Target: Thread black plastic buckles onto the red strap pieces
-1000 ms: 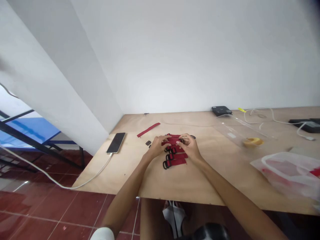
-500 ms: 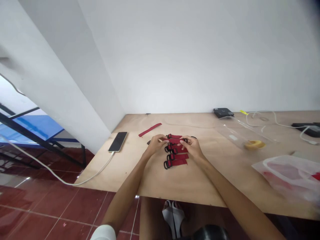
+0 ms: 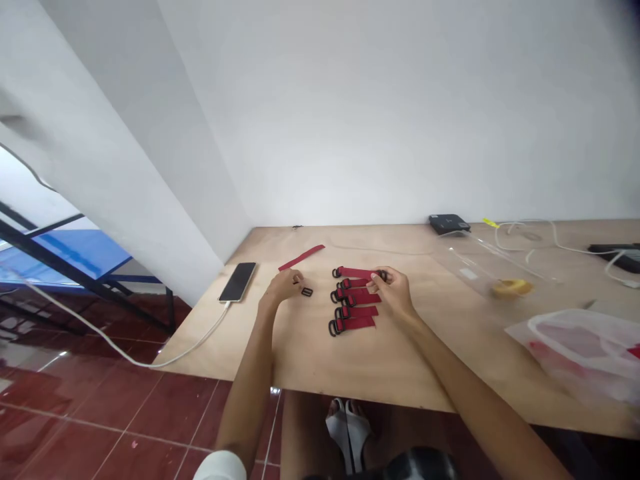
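Observation:
Several short red straps with black buckles (image 3: 357,323) lie in a column at the middle of the wooden table. My right hand (image 3: 393,288) is closed on the right end of the top red strap (image 3: 356,273), where a black buckle shows at the fingers. Left of the column, my left hand (image 3: 286,285) has its fingertips curled beside a small black buckle (image 3: 307,292); whether they touch it is unclear, and what they hold, if anything, is hidden. A longer loose red strap (image 3: 301,257) lies just beyond my left hand.
A phone (image 3: 237,283) on a white cable lies at the left. To the right are a black box (image 3: 449,224), a clear plastic lid with a yellow roll (image 3: 512,288), and a clear container (image 3: 575,343). White cables and another black device lie far right.
My left hand has let go of the red strap and moved left, uncovering the small black buckle. My right hand has shifted slightly right and still grips the strap.

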A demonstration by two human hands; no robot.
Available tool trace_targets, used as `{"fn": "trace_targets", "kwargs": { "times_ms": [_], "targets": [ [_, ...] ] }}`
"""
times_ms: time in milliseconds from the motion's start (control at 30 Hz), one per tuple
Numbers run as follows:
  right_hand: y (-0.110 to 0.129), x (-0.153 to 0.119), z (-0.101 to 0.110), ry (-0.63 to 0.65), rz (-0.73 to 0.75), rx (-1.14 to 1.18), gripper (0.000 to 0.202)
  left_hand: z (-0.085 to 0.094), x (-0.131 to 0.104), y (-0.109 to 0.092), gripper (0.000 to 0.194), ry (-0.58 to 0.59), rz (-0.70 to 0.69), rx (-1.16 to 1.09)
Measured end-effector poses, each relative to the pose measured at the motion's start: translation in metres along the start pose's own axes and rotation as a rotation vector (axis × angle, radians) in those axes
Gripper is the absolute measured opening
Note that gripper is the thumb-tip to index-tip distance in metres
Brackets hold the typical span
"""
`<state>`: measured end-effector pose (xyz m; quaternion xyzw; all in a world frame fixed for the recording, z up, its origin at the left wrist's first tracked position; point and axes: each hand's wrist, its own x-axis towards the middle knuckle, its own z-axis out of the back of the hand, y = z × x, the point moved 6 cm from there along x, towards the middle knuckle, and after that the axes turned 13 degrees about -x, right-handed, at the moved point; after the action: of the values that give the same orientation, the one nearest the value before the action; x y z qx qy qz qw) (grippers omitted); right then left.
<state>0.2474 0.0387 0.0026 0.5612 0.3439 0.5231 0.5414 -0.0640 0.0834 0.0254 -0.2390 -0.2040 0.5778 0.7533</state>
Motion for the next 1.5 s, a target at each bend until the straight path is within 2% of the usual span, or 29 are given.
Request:
{"fn": "trace_targets", "kwargs": {
  "times_ms": [100,267,433,633,800,1000,1200,1267,1333,1433,1500],
  "targets": [
    [0.0,0.0,-0.001,0.001,0.008,-0.008,0.037,0.001,-0.001,-0.003,0.03,0.049,-0.051,-0.023],
    [-0.003,0.0,-0.002,0.002,0.002,-0.007,0.037,-0.009,-0.002,-0.014,0.024,0.179,-0.169,-0.068],
    [0.0,-0.001,-0.004,0.007,0.005,-0.03,0.038,-0.016,0.001,-0.019,0.014,0.119,-0.159,-0.057],
    [0.005,-0.004,-0.008,0.031,0.046,-0.042,0.037,-0.021,0.004,-0.029,0.014,-0.04,-0.176,-0.01],
    [0.004,-0.004,-0.008,0.033,0.027,-0.037,0.037,-0.026,0.004,-0.03,0.012,0.015,-0.196,-0.013],
    [0.002,-0.004,-0.009,0.046,0.036,-0.032,0.04,-0.028,0.007,-0.027,0.024,0.065,-0.237,-0.033],
    [0.002,-0.006,-0.012,0.05,0.046,-0.01,0.039,-0.029,0.004,-0.039,0.017,0.051,-0.294,-0.107],
    [0.005,-0.007,-0.013,0.048,0.058,-0.006,0.038,-0.029,0.004,-0.043,0.024,-0.011,-0.28,-0.196],
    [0.008,-0.01,-0.014,0.042,0.069,-0.002,0.037,-0.032,0.005,-0.045,0.032,-0.061,-0.236,-0.409],
    [0.014,-0.014,-0.015,0.028,0.076,0.005,0.036,-0.043,0.006,-0.047,0.039,-0.07,-0.174,-0.786],
    [0.017,-0.017,-0.016,0.021,0.082,0.006,0.036,-0.049,0.006,-0.05,0.04,-0.063,-0.177,-0.919]
  ]
}}
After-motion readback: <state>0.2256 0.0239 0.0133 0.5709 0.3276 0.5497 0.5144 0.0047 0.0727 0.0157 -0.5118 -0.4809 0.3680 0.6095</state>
